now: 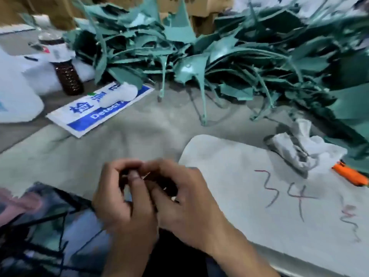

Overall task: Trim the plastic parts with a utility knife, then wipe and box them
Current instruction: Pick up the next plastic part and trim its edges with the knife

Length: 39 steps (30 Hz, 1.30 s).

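My left hand [119, 198] and my right hand [185, 198] meet at the near edge of the table, fingers curled round a small dark object [163, 184] held between them; blur hides what it is. A metal tip [176, 199] shows under my right fingers. An orange utility knife [350, 175] lies on the table at the right edge. A crumpled white rag [293, 148] lies beside it on a white sheet [249, 196] marked "34". A big heap of green plastic offcuts [199, 56] fills the back of the table.
A dark bottle [63, 64] stands at the back left next to a white container [16, 100]. A blue-and-white sign [95, 112] lies flat before the heap. Dark glossy parts [46, 222] lie at the lower left. Cardboard boxes [199, 5] stand behind.
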Each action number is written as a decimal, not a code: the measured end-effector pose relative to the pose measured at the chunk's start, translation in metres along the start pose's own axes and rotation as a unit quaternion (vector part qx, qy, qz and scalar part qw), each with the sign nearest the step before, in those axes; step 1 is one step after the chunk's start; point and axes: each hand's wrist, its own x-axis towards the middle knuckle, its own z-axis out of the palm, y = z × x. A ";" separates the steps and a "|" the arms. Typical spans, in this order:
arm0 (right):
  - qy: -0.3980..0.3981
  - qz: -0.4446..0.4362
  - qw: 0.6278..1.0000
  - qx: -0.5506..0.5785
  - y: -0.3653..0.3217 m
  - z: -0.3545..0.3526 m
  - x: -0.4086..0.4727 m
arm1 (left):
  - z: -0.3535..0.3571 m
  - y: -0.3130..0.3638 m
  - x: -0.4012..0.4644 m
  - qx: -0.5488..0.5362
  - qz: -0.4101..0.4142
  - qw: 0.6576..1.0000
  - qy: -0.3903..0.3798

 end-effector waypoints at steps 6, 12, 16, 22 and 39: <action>0.244 0.085 0.933 -0.251 0.046 -0.150 0.018 | 0.173 0.046 0.018 -0.042 -0.082 0.968 -0.235; 0.470 0.165 0.773 -0.393 0.091 -0.277 -0.003 | 0.274 0.063 -0.013 0.094 0.008 0.929 -0.358; 0.511 0.287 0.669 -0.457 0.116 -0.331 -0.027 | 0.310 0.074 -0.045 0.151 0.276 0.836 -0.449; 0.485 0.343 0.709 -0.381 0.146 -0.348 -0.051 | 0.343 0.044 -0.046 0.238 0.276 0.820 -0.441; 0.667 0.045 0.671 -0.322 0.100 -0.368 -0.013 | 0.375 0.048 -0.025 0.387 0.199 0.799 -0.416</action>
